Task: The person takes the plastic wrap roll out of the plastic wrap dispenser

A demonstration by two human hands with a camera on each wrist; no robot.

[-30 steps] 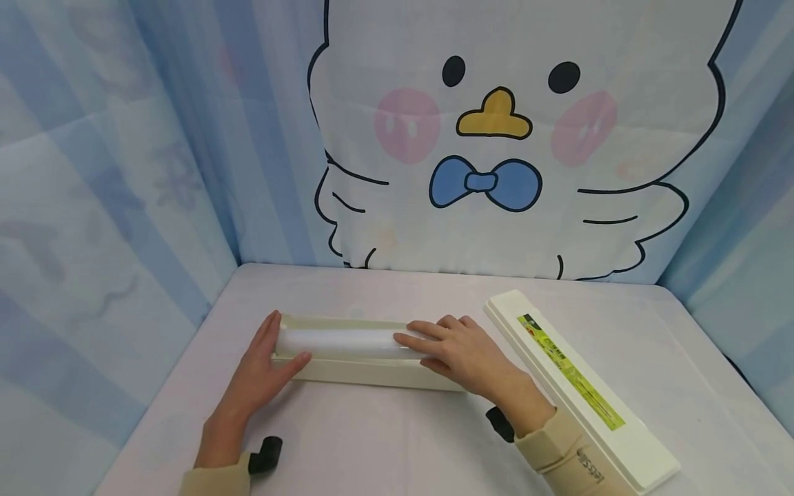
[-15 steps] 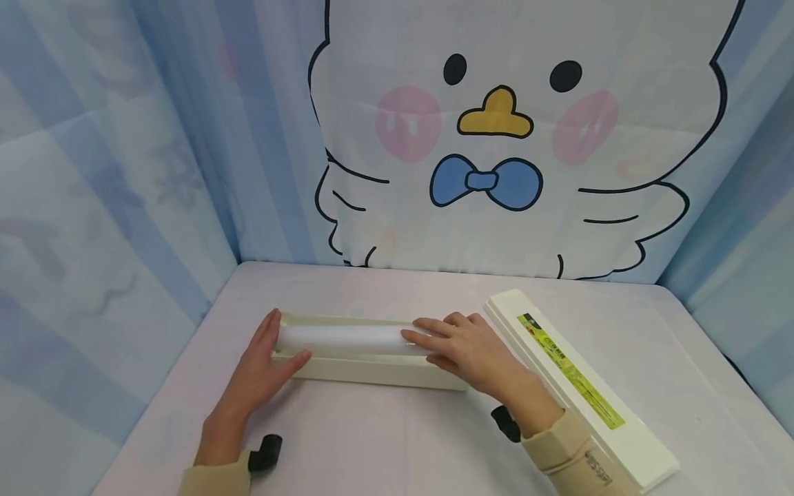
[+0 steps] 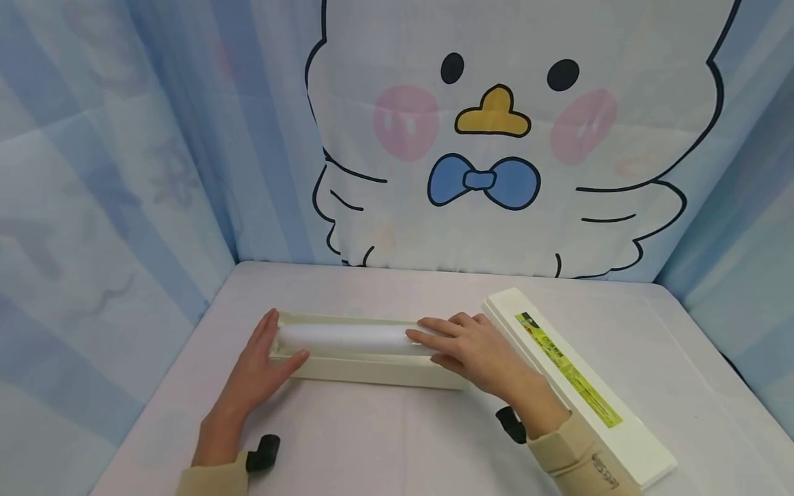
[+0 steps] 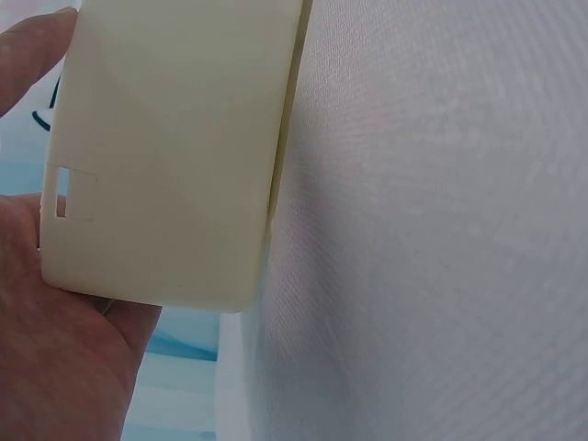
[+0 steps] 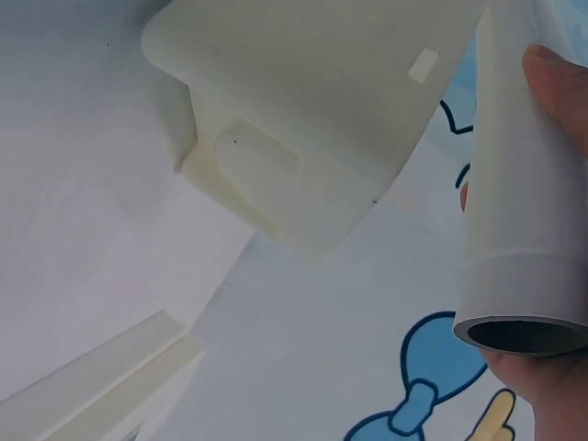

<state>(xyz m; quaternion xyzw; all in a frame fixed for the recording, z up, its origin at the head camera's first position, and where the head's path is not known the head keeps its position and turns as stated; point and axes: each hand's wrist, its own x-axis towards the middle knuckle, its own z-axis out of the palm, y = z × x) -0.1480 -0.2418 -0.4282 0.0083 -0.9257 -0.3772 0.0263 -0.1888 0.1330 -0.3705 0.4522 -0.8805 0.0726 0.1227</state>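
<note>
A long cream box (image 3: 372, 372), its top uncovered, lies across the table with a whitish roll of plastic film (image 3: 347, 337) in it. My left hand (image 3: 251, 379) holds the box's left end, thumb on the front edge and fingers at the end. The left wrist view shows the box's side (image 4: 175, 156) with a small slot near the thumb. Over the box's right end, my right hand (image 3: 484, 348) grips the roll, thumb in front and fingers behind. In the right wrist view the roll's hollow tube end (image 5: 524, 335) stands raised out of the box.
A long cream lid (image 3: 639, 441) with a yellow-green label lies slanted on the table at the right, beside the right forearm. A cloth curtain (image 3: 279, 172) with a cartoon bird stands behind and around the table (image 3: 372, 441).
My right hand has shifted slightly to the right along the box, still at the roll's right end. The left hand stays at the box's left end.
</note>
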